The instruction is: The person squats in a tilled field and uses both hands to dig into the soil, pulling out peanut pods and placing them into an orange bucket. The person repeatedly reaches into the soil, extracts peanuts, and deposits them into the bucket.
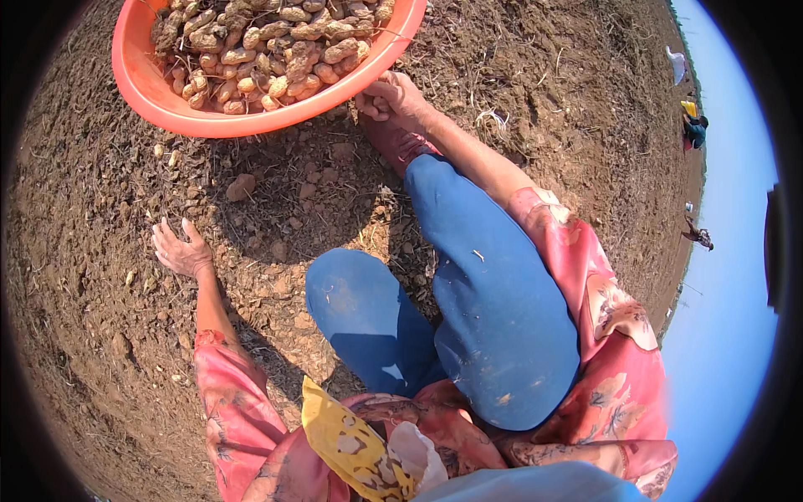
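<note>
My left hand (pixel 183 248) is over the dry soil, fingers apart, holding nothing that shows. A few loose peanuts lie near it, among them a pale peanut (pixel 174 158) beyond the fingertips and another peanut (pixel 130 277) to the side. My right hand (pixel 395 100) is curled beside the rim of an orange plastic basin (pixel 216 127), just above my shoe (pixel 398 141). Whether anything is inside those curled fingers is hidden. Unshelled peanuts (pixel 276 56), soil-stained and with bits of root, are heaped in the basin, whose far side is cut off by the picture's edge.
My bent knees in blue trousers (pixel 495 301) fill the middle. A clod (pixel 241 187) sits in the basin's shadow. Far right, two people, one person (pixel 695 130) near a yellow object (pixel 689 108) and another person (pixel 699 236), are in the field. A white bag (pixel 676 64) lies beyond.
</note>
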Demonstrator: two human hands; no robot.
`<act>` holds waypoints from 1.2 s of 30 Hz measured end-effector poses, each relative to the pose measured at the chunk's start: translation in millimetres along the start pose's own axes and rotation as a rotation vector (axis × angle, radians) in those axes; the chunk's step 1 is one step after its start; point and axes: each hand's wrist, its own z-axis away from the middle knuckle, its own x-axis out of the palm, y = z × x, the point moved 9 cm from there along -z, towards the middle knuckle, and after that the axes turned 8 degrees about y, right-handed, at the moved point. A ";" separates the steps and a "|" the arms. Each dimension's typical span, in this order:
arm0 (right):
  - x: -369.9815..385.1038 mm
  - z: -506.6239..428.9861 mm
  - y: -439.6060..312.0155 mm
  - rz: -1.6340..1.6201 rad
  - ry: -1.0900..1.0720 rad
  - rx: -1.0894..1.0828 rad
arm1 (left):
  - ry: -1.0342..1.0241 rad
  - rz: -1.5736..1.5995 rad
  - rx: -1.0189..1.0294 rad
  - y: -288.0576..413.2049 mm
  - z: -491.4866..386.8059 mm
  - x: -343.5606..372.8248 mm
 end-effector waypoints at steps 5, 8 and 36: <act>-104.0 63.6 13.2 -0.193 0.344 0.077 | -0.012 -0.012 0.026 0.6 0.1 -0.4; -190.4 95.0 14.6 0.019 0.625 0.088 | -0.009 -0.021 0.036 -1.0 0.8 1.9; -343.8 69.5 15.7 -0.276 0.918 -0.101 | -0.082 0.050 0.045 -0.5 1.8 1.4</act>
